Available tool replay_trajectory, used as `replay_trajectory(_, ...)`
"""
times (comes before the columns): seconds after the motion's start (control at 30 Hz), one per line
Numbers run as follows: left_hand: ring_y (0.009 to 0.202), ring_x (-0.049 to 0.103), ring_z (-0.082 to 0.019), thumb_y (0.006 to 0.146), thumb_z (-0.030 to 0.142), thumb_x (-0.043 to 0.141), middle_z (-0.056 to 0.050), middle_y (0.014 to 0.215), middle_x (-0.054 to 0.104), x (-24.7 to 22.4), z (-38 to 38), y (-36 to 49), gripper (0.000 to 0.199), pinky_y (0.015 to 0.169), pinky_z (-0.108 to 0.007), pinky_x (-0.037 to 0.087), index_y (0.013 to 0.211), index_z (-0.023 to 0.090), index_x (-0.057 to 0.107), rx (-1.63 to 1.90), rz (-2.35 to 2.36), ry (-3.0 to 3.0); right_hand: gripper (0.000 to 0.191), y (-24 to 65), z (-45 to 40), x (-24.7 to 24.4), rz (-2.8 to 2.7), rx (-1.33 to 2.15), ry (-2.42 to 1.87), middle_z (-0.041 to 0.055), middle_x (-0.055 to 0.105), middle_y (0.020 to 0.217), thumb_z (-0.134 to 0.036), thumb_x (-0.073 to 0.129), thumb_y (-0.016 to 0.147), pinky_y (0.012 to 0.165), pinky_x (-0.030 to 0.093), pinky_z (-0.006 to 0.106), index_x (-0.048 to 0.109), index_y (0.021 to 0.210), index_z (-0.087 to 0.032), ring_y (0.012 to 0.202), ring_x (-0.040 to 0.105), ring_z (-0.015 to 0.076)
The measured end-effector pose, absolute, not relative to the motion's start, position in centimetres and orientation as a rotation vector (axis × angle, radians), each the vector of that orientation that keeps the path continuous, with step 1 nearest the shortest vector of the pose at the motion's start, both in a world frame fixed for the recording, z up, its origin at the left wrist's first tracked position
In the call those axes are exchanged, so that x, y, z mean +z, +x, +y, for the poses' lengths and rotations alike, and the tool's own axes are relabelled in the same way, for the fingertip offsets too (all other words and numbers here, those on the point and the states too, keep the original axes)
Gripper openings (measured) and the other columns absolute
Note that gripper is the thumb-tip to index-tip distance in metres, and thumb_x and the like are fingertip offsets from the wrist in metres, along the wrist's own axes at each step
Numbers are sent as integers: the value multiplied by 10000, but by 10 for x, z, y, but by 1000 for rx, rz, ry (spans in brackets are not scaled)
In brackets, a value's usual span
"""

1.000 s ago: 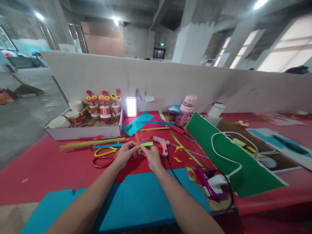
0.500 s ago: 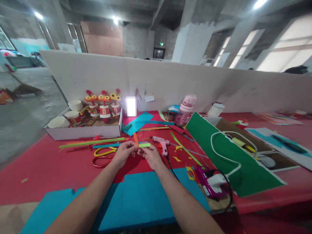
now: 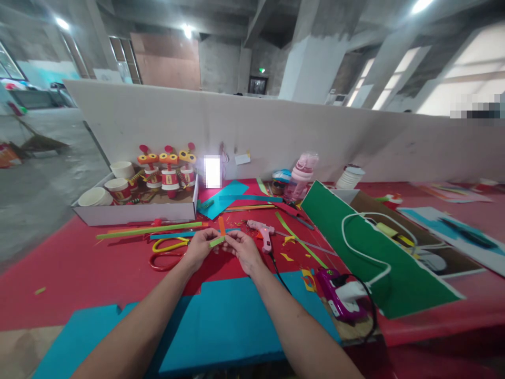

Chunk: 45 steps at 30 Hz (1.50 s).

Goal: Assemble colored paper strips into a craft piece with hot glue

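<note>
Two hands meet near the middle of the head view, pinching paper strips between their fingertips. The left hand (image 3: 204, 245) has its fingers closed on the green strip (image 3: 216, 241), which slants toward eight o'clock; the right hand (image 3: 244, 249) grips that strip's other end, where the orange strip (image 3: 222, 226) rises toward twelve o'clock. How the hidden fingertips sit underneath I cannot tell.

From the hands, the pink glue gun (image 3: 262, 230) lies at three o'clock, near the right hand. The scissors (image 3: 183, 243) are at nine, just beside the left. A white box (image 3: 136, 216) holding paper cups (image 3: 94, 198) stands at ten, a pink bottle (image 3: 303, 176) at two, and a blue board (image 3: 244, 316) lies at six.
</note>
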<state>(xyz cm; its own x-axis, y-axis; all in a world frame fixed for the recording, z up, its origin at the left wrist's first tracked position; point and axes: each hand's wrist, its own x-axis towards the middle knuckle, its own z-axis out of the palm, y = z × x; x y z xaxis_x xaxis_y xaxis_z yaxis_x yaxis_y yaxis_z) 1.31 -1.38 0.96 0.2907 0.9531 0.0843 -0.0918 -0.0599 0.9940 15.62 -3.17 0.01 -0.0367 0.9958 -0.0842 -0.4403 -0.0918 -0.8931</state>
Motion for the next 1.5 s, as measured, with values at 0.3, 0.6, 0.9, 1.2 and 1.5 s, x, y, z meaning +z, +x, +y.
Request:
replay_trajectory(0.3,499,501,-96,667,353,705,-17,597,608,9,-12,15,231,511,-218,388,718,136,647,1049,919,1304,277,157,-30,2,-951,1243,-1005,-1,648,638,-386,720,626,605,506,258,658,771,-158,583,599,126)
replay_trajectory(0.6,518,502,-104,687,357,699,-16,607,600,14,-16,17,236,530,-231,403,740,134,643,1086,835,1295,277,154,-31,2,-906,1249,-996,2,655,631,-387,718,629,631,532,284,626,771,-167,575,628,142)
replay_trajectory(0.9,498,495,-104,681,335,702,-21,575,602,12,-12,12,211,515,-226,386,656,136,636,1082,915,1397,295,157,-32,4,-1003,1351,-982,10,649,625,-393,732,624,599,538,239,662,742,-131,565,615,108)
replay_trajectory(1.2,489,483,-100,743,381,648,-1,538,557,18,-16,14,273,516,-227,383,611,152,579,1181,895,1420,329,154,-33,2,-945,1284,-1023,27,658,601,-401,768,567,602,567,294,684,707,-115,536,631,139)
replay_trajectory(1.5,450,460,-86,759,395,626,28,498,505,14,-14,12,268,467,-212,367,650,159,564,1273,899,1257,299,155,-30,-1,-915,1247,-1098,29,663,576,-401,748,602,549,512,245,667,701,-130,519,630,134)
